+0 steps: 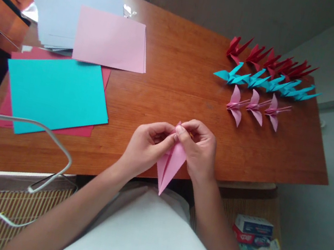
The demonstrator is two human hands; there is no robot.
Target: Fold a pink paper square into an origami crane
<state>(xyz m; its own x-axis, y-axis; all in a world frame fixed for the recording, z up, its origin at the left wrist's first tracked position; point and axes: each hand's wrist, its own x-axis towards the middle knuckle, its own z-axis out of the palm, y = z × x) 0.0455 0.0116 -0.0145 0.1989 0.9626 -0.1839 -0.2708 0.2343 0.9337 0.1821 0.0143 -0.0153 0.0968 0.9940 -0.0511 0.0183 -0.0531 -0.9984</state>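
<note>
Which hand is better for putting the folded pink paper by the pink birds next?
Probably the right hand: it is nearer the pink birds, which sit on its side. The left hand is farther away. Both hold the folded pink paper.

Single head-worn view: from above torso (137, 236), facing forward and steeply down; hands (204, 149) at close range, near frame centre; bench (168, 82) beyond and either side of hands, wall (214, 4) farthest.

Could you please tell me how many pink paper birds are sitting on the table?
3: the left bird, the middle bird and the right bird form the nearest row, on the right side of the table; none seems hidden.
</note>
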